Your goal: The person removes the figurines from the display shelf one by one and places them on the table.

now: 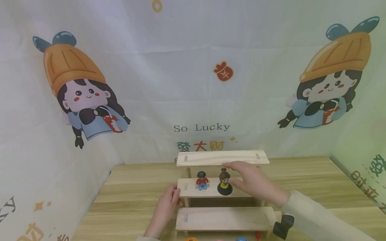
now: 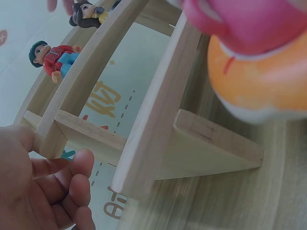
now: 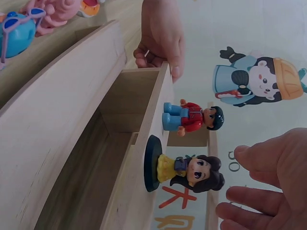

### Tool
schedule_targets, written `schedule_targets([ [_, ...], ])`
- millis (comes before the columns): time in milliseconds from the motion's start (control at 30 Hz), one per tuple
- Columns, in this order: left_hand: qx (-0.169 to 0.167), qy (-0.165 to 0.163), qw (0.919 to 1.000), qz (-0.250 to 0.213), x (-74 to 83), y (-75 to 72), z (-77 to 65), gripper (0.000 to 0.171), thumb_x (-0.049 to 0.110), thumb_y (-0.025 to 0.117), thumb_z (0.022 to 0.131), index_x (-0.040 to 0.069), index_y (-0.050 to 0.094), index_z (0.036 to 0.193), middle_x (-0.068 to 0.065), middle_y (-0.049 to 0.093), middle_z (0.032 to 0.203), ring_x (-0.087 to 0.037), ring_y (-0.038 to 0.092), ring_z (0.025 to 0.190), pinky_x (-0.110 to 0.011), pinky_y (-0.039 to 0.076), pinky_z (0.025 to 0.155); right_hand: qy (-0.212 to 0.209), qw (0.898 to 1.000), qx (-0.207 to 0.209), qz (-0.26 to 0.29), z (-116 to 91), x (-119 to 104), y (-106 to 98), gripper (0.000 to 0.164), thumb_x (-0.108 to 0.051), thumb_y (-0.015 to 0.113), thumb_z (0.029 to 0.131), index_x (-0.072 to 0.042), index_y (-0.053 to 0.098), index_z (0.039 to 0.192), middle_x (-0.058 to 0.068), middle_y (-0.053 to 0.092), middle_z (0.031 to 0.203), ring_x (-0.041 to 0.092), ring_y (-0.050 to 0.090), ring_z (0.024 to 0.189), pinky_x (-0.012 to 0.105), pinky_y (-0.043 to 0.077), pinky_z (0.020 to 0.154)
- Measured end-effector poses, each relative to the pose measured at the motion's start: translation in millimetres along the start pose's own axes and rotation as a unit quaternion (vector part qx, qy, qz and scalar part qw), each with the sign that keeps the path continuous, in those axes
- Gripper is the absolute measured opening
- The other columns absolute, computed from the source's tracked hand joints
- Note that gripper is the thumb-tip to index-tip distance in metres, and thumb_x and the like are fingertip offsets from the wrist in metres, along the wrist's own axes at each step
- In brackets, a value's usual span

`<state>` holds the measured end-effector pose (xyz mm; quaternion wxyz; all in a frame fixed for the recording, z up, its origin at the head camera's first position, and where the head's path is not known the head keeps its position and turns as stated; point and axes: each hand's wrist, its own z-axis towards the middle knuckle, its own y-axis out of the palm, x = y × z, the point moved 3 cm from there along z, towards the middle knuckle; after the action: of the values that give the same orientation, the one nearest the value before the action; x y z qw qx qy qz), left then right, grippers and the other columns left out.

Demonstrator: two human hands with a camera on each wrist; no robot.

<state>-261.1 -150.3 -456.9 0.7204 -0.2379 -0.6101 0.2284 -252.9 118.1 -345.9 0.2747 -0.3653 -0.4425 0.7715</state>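
A three-tier wooden shelf (image 1: 226, 217) stands on the table. On its middle tier sits a toy boy figure (image 1: 202, 180) in a red jacket and blue trousers. To the boy's right stands a girl figurine (image 1: 224, 183) in a yellow dress on a round black base. My left hand (image 1: 166, 208) grips the left end of the middle tier, thumb above and fingers curled beneath. Just right of the girl figurine is my right hand (image 1: 251, 180), thumb and fingers spread apart; in the right wrist view a gap separates this hand (image 3: 273, 184) from the figurine.
In front of the shelf are several toys, among them a pink one (image 3: 57, 14) and a blue one with purple glasses (image 3: 19, 36). A printed cloth (image 1: 193, 83) hangs behind and beside the wood-grain table (image 1: 135, 190).
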Motion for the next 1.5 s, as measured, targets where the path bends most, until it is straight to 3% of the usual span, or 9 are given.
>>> schedule_targets([
  [233,0.002,0.008,0.9999,-0.006,1.8,0.3,-1.9,0.033,0.026,0.041,0.103,0.001,0.052,0.121,-0.001,0.059,0.069,-0.015,0.051,0.061,-0.025,0.039,0.053,-0.004,1.0,0.019,-0.023,8,2,15,0.054,-0.014,0.075,0.081,-0.003,0.056,0.13,0.014,0.061,0.127,0.031,0.059,0.115,0.044,0.048,0.094],
  [400,0.006,0.01,0.9999,-0.005,2.5,-0.3,-2.4,0.033,0.027,0.041,0.103,0.001,0.052,0.121,-0.001,0.06,0.069,-0.013,0.05,0.061,-0.026,0.04,0.055,-0.029,0.994,0.062,-0.086,9,4,23,0.051,-0.014,0.079,0.077,-0.002,0.061,0.123,0.011,0.06,0.119,0.024,0.062,0.106,0.036,0.052,0.086],
  [533,0.006,0.008,0.9999,-0.008,3.0,-1.1,-2.6,0.034,0.027,0.04,0.103,0.002,0.052,0.122,-0.001,0.06,0.069,-0.012,0.047,0.059,-0.025,0.038,0.053,-0.05,0.99,0.083,-0.102,10,4,26,0.045,-0.016,0.081,0.075,-0.003,0.066,0.116,0.009,0.059,0.114,0.02,0.062,0.099,0.032,0.053,0.081],
  [833,0.007,0.008,0.9999,-0.01,3.7,-0.9,-2.3,0.033,0.026,0.041,0.103,0.001,0.052,0.122,-0.001,0.059,0.069,-0.012,0.046,0.059,-0.025,0.037,0.052,-0.026,0.993,0.101,-0.055,7,3,28,0.04,-0.013,0.082,0.073,-0.003,0.067,0.109,0.007,0.055,0.11,0.017,0.06,0.092,0.03,0.053,0.077],
  [1067,0.002,0.0,1.0,-0.005,2.7,-1.7,-1.3,0.033,0.026,0.039,0.103,0.001,0.051,0.123,-0.001,0.059,0.069,-0.012,0.045,0.058,-0.025,0.036,0.05,-0.037,0.991,0.126,-0.027,1,1,25,0.039,-0.011,0.084,0.07,-0.004,0.066,0.105,0.004,0.056,0.104,0.015,0.06,0.086,0.028,0.053,0.074],
  [1300,0.002,0.001,1.0,-0.004,2.6,-3.0,-0.3,0.034,0.026,0.039,0.103,0.002,0.051,0.123,-0.001,0.059,0.07,-0.012,0.043,0.057,-0.024,0.035,0.05,-0.015,0.994,0.105,-0.008,-4,-3,18,0.04,-0.013,0.082,0.074,-0.007,0.065,0.11,0.003,0.064,0.106,0.016,0.063,0.088,0.029,0.053,0.075],
  [1500,-0.001,0.006,1.0,-0.004,3.1,-0.3,-0.9,0.034,0.027,0.04,0.103,0.001,0.051,0.122,-0.001,0.059,0.069,-0.012,0.043,0.057,-0.025,0.035,0.049,0.0,0.997,0.082,-0.006,-9,-5,14,0.035,-0.013,0.082,0.072,-0.01,0.064,0.102,0.001,0.066,0.099,0.016,0.063,0.083,0.029,0.052,0.072],
])
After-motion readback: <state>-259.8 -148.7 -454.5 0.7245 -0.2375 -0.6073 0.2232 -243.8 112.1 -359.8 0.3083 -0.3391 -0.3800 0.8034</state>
